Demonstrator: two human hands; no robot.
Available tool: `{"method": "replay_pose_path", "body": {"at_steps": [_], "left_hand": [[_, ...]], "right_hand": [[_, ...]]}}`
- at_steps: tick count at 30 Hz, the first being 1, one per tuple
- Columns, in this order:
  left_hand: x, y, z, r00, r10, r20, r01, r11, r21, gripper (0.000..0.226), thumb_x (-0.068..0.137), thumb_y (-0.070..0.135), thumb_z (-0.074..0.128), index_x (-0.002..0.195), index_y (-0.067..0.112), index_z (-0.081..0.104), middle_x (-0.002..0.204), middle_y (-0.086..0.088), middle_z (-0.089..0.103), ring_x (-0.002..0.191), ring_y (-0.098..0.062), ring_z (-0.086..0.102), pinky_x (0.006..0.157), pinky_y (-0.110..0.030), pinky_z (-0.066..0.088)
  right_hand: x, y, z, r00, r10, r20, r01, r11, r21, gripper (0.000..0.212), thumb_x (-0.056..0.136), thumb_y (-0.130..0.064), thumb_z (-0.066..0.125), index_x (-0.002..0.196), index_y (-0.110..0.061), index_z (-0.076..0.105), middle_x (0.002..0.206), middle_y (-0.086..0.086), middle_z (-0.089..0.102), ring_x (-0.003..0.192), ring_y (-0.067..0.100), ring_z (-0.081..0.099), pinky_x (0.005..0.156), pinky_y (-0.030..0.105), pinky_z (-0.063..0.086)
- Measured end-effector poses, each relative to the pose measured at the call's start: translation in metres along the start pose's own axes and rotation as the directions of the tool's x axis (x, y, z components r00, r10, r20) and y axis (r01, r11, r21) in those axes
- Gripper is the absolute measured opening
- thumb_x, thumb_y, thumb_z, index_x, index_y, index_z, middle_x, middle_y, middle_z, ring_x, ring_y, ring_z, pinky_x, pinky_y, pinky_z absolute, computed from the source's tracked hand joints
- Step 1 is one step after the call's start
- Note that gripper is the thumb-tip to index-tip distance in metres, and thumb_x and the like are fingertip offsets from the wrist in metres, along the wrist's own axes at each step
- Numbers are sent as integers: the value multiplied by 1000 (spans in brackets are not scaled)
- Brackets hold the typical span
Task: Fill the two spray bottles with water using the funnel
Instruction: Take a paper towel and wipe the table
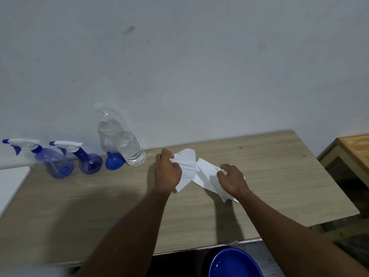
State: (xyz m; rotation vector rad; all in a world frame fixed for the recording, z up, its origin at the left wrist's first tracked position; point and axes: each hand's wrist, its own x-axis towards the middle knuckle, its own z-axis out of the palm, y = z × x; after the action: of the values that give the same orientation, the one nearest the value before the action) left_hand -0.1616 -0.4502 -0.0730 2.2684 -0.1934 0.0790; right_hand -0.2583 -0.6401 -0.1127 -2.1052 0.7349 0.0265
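Observation:
Two blue spray bottles with white trigger heads stand at the table's back left: the larger spray bottle (54, 163) and a smaller spray bottle (89, 161) to its right. A blue funnel (114, 160) lies beside a clear water bottle (124, 142) holding water. In the middle of the table my left hand (167, 172) and my right hand (232, 180) both grip a white tissue (201, 170), which is stretched and crumpled between them just above the tabletop.
The light wooden table (119, 206) stands against a grey wall. A white object (12, 184) lies at its left edge. A blue basin (235, 264) sits below the front edge. A second wooden table (351, 148) stands to the right.

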Motion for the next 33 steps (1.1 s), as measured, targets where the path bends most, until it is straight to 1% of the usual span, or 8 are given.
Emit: {"method": "replay_pose_path", "body": {"at_steps": [2,5,8,10,15,24,29,33], "left_hand": [[-2,1,2,999,13,29,-13,1000,-12,33,77,-8,43,100,15,52,103,-2,51,87,-15,46,68,-23,28],[0,3,1,999,12,35,-11,1000,-13,39,76,-11,41,99,18,52,102,-1,50,86,-14,46,66,-21,28],[6,3,-5,999,21,-24,-21,1000,-5,41,74,-12,39,98,19,52,100,-1,49,86,-17,49,72,-25,33],[9,-1,-11,998,36,-61,-35,999,19,42,73,-13,39,99,18,53,99,0,47,85,-19,50,73,-29,37],[11,-13,-23,994,19,-105,-12,997,70,41,73,-13,40,100,15,54,99,-1,44,83,-19,49,73,-29,38],[11,-25,-42,990,-48,-132,65,989,130,39,76,-14,44,101,14,54,104,-5,45,79,-22,50,72,-31,41],[16,-29,-55,977,-130,-170,146,986,84,38,78,-11,47,101,18,54,104,-2,47,83,-28,58,77,-41,52],[16,-32,-60,988,-124,-96,127,991,28,43,73,-8,46,103,23,53,102,-1,56,87,-24,60,77,-39,52]], "right_hand": [[-4,-9,4,997,-82,6,82,997,7,41,95,-21,49,134,-14,58,139,5,57,127,24,52,101,29,37],[-7,-14,11,978,-135,156,148,987,-71,45,98,-24,47,143,-17,51,147,2,52,132,23,49,104,29,36],[-8,-6,13,958,-146,246,202,954,-220,53,96,-27,54,147,-15,45,151,5,47,137,24,44,111,30,33],[-9,0,13,953,-138,268,211,941,-266,56,95,-27,56,148,-14,42,153,6,44,140,24,41,113,29,29],[-4,6,12,958,-135,253,211,929,-302,59,95,-27,58,150,-13,39,155,5,41,142,22,38,113,26,26],[3,8,16,972,-99,215,167,930,-327,62,92,-30,60,147,-9,42,154,11,41,142,25,37,115,30,28],[8,9,12,984,-67,165,122,929,-350,60,92,-31,61,145,-9,44,151,12,44,141,27,38,114,32,29],[10,2,11,995,-46,93,76,936,-344,55,90,-34,58,142,-15,49,146,11,48,134,31,44,108,39,39]]}}
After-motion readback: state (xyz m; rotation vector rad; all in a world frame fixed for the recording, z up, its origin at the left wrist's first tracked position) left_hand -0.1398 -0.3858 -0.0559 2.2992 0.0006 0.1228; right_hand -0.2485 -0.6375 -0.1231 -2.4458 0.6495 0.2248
